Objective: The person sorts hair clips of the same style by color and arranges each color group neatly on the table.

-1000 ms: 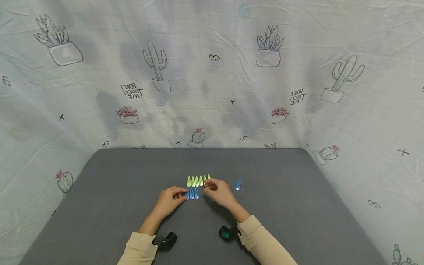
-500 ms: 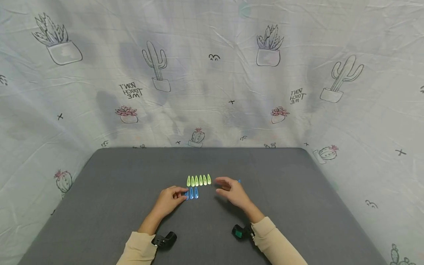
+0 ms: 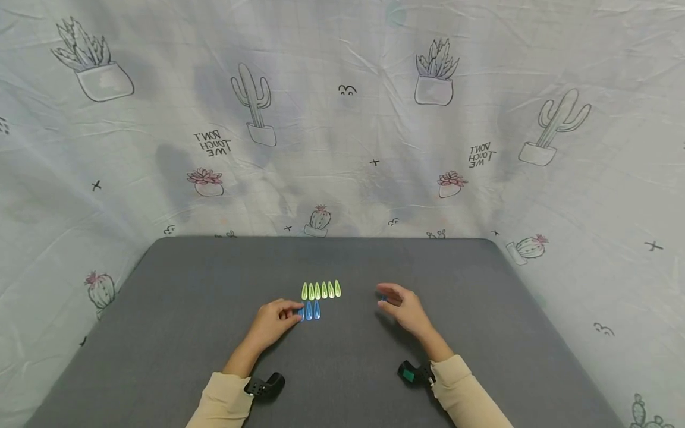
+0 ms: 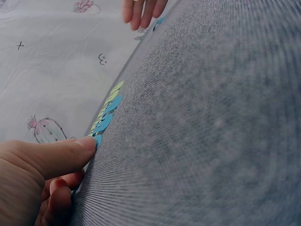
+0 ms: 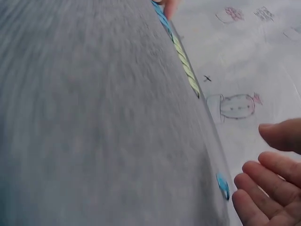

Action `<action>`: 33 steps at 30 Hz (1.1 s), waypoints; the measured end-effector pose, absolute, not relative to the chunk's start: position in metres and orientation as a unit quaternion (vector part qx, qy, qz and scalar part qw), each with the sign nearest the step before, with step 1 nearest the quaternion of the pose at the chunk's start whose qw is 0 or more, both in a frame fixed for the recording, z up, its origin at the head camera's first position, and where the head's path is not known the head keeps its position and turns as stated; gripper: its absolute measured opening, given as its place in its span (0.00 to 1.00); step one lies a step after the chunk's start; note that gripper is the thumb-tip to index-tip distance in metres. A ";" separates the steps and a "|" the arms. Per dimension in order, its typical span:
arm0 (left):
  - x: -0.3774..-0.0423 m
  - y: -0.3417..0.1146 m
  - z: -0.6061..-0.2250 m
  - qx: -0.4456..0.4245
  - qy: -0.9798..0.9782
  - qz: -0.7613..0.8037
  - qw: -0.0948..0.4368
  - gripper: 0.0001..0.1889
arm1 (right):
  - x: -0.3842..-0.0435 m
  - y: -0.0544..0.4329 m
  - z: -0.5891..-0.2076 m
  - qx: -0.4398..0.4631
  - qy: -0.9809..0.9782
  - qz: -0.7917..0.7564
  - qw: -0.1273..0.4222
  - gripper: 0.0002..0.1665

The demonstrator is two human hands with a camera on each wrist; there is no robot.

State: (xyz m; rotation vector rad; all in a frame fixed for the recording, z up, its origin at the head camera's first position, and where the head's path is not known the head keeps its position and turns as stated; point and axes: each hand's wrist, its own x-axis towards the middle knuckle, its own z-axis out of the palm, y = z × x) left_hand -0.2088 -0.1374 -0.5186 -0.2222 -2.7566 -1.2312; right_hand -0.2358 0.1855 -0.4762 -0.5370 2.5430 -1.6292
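Yellow-green snap hair clips [image 3: 317,290] stand side by side in a row at the middle of the table. Below them is a shorter row of three blue hair clips [image 3: 309,311]. My left hand [image 3: 270,324] pinches the leftmost blue hair clip [image 4: 98,141] between thumb and forefinger, partly covering it. Off to the right, my right hand [image 3: 405,309] hovers with relaxed, parted fingers around a single blue hair clip [image 5: 223,184]. In the right wrist view that clip lies on the table just beside the fingertips, apart from them.
A dark grey cloth-covered table [image 3: 342,380] lies beneath both hands. Behind it and at its sides hangs a white sheet [image 3: 332,131] printed with cacti. Each wrist wears a black camera band, the left band [image 3: 266,387] and the right band [image 3: 415,373].
My right hand has left the right end of the rows and moved right to the lone blue hair clip. My left hand has stayed at the leftmost blue hair clip.
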 end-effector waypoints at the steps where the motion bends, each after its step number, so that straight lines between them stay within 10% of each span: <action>1: -0.209 -0.138 -0.518 -0.074 -0.909 -0.406 0.057 0.11 | -0.238 0.189 -0.481 -0.166 0.831 -0.530 0.027 0.26; 33: -0.208 -0.137 -0.517 -0.071 -0.909 -0.407 0.057 0.11 | -0.260 0.173 -0.504 -0.033 0.916 -0.396 -0.056 0.16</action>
